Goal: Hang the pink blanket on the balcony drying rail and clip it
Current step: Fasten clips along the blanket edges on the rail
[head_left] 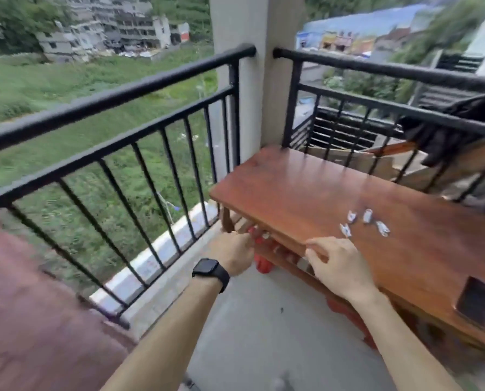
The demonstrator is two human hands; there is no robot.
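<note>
— Is the pink blanket (35, 300) already on the rail?

— It seems so; a dull pink cloth lies over the black balcony rail (117, 94) at the left edge of the view, and it falls toward the floor; I judge the hanging is done, though the picture is blurred there and I cannot see how evenly it sits.

— And the clips?

— Four small white clips (364, 222) lie on the wooden tabletop (306, 187), near its front edge and well apart from the blanket; I see no clip on the cloth, so I think the clipping is all left to do.

— What do the hands do?

— The left hand (235, 253), with a dark watch on its wrist, reaches under the front edge of the tabletop near its left corner; its fingers are partly hidden, so I cannot tell whether it grips something; the right hand (337, 266) rests at the same front edge with loosely spread fingers and holds nothing that I can see; it is near the clips but not touching them.
</note>
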